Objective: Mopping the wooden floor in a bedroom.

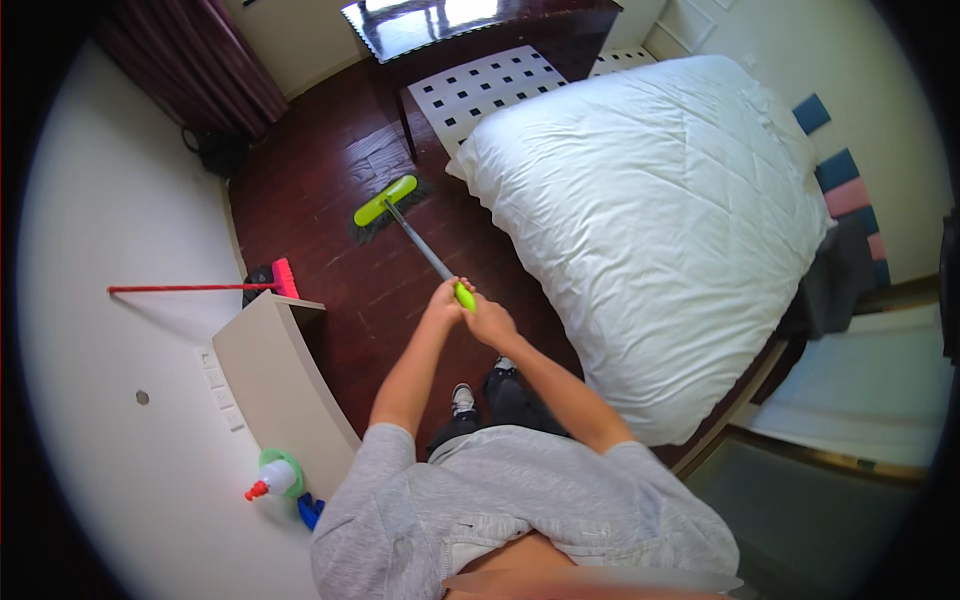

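Observation:
Both of my hands grip the handle of a push broom in front of me. My left hand (447, 301) wraps the pole just ahead of its lime-green end grip. Close beside it, my right hand (489, 321) holds the green end itself. The grey pole (421, 246) runs forward to a lime-green broom head (385, 201) with dark bristles. Those bristles rest on the dark red-brown wood floor (315, 202), left of the bed's foot.
A bed with a white duvet (645, 247) fills the right side. A dark table (495, 45) stands ahead by a patterned white panel (480, 90). At left, a red-handled broom (195, 287) leans by a beige desk (277, 360) bearing a spray bottle (276, 478). A black bag (217, 150) sits below purple curtains (195, 60).

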A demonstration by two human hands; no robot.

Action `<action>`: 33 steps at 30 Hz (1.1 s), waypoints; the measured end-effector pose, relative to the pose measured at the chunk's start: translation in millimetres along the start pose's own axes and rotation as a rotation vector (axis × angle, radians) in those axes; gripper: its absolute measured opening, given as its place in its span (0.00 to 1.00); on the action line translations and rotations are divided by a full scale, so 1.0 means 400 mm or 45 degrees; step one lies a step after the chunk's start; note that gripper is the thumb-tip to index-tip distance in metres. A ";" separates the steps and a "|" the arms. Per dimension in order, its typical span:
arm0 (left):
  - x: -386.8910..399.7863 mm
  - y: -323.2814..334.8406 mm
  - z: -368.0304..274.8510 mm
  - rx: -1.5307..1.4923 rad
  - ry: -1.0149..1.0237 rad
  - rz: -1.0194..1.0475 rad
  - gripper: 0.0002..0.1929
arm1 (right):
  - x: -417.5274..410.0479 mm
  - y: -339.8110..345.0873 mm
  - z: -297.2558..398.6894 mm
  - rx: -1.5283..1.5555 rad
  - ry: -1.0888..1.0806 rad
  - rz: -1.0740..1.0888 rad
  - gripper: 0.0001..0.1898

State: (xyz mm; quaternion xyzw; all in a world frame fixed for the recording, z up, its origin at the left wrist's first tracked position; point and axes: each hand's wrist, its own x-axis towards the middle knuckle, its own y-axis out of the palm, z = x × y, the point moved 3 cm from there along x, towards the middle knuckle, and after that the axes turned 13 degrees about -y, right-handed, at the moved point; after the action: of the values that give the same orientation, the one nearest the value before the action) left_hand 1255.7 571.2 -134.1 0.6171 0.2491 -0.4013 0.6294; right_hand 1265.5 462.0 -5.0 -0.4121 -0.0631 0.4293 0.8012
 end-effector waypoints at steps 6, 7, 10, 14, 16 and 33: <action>0.093 -0.036 0.000 0.178 0.132 -0.336 0.10 | 0.051 0.083 -0.114 0.080 -0.010 0.089 0.22; 0.120 -0.049 0.037 0.138 0.112 -0.335 0.10 | 0.017 0.074 -0.146 0.082 0.032 0.133 0.22; 0.159 -0.002 0.235 -0.001 -0.262 -0.169 0.10 | -0.138 -0.016 -0.295 0.167 -0.014 0.140 0.24; 0.198 -0.024 0.470 0.379 -0.289 -0.296 0.05 | -0.447 -0.170 -0.413 0.343 0.023 0.106 0.21; 0.227 -0.016 0.550 0.481 -0.371 -0.522 0.02 | -0.605 -0.280 -0.402 0.293 0.177 0.239 0.21; 0.181 -0.117 0.383 0.228 -0.028 -0.786 0.11 | -0.595 -0.261 0.027 0.044 0.337 0.050 0.21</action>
State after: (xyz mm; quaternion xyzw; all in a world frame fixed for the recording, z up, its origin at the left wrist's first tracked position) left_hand 1229.9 411.1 -202.0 0.5610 0.3814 -0.6003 0.4236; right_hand 1178.6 262.0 136.6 -0.4526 0.0587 0.3876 0.8009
